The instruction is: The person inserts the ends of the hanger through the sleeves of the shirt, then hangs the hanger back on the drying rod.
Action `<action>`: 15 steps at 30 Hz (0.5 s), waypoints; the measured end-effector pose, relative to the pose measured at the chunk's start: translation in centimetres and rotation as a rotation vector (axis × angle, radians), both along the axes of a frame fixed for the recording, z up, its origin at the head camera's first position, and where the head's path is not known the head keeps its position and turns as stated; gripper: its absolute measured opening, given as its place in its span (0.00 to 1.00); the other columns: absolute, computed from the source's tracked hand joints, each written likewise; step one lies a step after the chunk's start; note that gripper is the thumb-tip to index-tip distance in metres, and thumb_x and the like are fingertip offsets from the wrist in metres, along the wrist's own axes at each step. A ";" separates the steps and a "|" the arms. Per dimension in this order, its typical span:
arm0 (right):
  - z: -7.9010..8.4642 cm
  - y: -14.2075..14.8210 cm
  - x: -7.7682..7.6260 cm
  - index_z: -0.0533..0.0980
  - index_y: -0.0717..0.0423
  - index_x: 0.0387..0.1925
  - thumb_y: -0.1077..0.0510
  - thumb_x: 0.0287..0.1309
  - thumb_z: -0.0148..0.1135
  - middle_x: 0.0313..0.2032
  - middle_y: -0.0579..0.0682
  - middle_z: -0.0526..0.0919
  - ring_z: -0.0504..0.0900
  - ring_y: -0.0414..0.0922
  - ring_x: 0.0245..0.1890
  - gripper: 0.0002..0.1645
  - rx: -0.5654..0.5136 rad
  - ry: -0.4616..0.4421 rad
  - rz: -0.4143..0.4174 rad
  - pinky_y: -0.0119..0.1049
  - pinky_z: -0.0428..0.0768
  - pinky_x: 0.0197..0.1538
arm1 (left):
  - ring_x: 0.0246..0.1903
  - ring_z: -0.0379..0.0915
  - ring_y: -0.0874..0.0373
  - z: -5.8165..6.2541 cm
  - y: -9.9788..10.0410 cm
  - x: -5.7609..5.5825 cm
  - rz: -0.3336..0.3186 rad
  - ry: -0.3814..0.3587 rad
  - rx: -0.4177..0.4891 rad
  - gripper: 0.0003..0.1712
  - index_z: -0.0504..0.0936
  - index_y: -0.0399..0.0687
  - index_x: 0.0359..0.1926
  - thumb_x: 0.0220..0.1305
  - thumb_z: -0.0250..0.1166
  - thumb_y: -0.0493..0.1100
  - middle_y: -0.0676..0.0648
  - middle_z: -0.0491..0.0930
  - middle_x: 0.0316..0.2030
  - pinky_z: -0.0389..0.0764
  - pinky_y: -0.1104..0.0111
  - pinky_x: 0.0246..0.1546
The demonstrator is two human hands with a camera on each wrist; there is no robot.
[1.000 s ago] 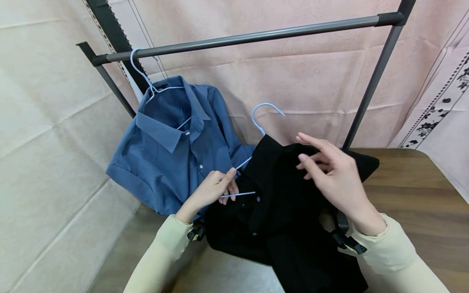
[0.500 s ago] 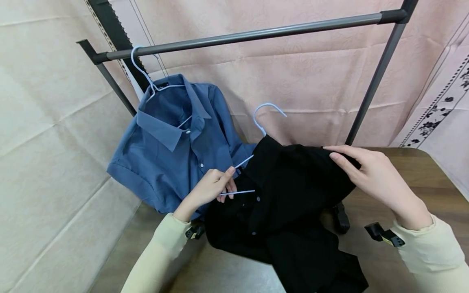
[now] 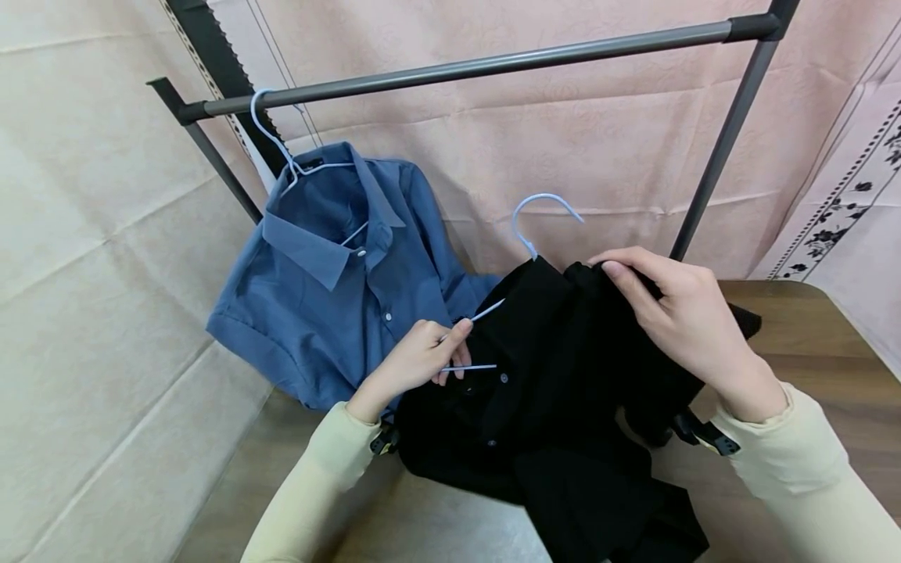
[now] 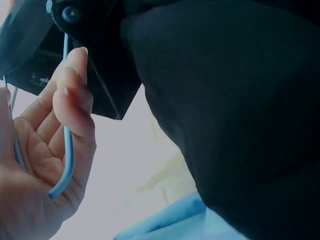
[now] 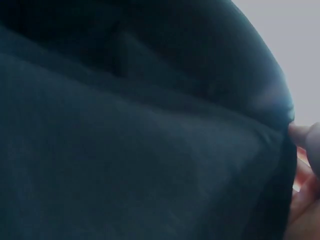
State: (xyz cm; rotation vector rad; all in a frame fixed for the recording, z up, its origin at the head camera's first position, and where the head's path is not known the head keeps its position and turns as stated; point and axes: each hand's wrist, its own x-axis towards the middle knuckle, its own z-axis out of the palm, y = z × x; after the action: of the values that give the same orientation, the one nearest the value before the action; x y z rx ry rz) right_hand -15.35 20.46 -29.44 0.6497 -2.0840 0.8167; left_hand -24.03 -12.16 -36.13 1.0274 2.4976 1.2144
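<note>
In the head view a black button-up shirt [image 3: 556, 391] drapes over a light-blue wire hanger, whose hook [image 3: 516, 223] sticks up out of the collar. My left hand [image 3: 415, 356] grips the hanger's end, which pokes out beside the shirt front. In the left wrist view the blue wire [image 4: 68, 152] runs across that palm under curled fingers [image 4: 72, 110]. My right hand [image 3: 683, 313] pinches the black cloth at the shirt's right shoulder between thumb and fingers. Dark fabric [image 5: 150, 150] fills most of the right wrist view and hides the hanger's other arm.
A blue shirt [image 3: 317, 313] hangs from a second light-blue hanger [image 3: 267, 137] at the left end of the grey rack rail [image 3: 450, 77]. A rack post [image 3: 725, 148] slants down at right. The wooden tabletop [image 3: 795, 336] lies beneath; pale cloth hangs behind.
My right hand moves outward to the black shirt's shoulder, then back inward, now pinching and bunching its cloth. The black shirt's hanger, with my left hand on it, shifts slightly right.
</note>
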 end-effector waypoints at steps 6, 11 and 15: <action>1.6 -2.8 -0.3 0.84 0.58 0.47 0.64 0.69 0.60 0.42 0.47 0.88 0.85 0.40 0.44 0.10 0.071 0.176 0.039 0.29 0.76 0.51 | 0.12 0.73 0.55 0.3 0.6 0.6 -0.007 0.078 0.074 0.42 0.86 0.49 0.22 0.79 0.38 0.65 0.54 0.81 0.16 0.76 0.62 0.15; 1.8 -3.5 -0.4 0.84 0.56 0.51 0.54 0.73 0.56 0.40 0.50 0.88 0.87 0.48 0.37 0.15 0.195 0.226 -0.051 0.45 0.80 0.36 | 0.11 0.74 0.55 -0.6 0.4 0.6 -0.001 0.064 0.140 0.43 0.86 0.45 0.22 0.80 0.37 0.64 0.54 0.82 0.17 0.77 0.62 0.15; 2.0 -3.0 -0.4 0.82 0.56 0.55 0.44 0.77 0.49 0.36 0.53 0.88 0.85 0.54 0.32 0.25 0.319 0.287 -0.183 0.49 0.79 0.27 | 0.12 0.75 0.50 -1.2 0.0 0.5 0.006 0.007 0.186 0.43 0.86 0.41 0.22 0.82 0.37 0.60 0.49 0.83 0.18 0.78 0.60 0.15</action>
State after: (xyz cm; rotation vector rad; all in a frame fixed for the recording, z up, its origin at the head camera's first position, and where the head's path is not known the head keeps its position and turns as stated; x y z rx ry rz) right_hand -15.74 17.44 -27.48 0.6868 -1.9861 0.2702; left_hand -23.56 -12.12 -37.38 1.0674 2.4307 1.4695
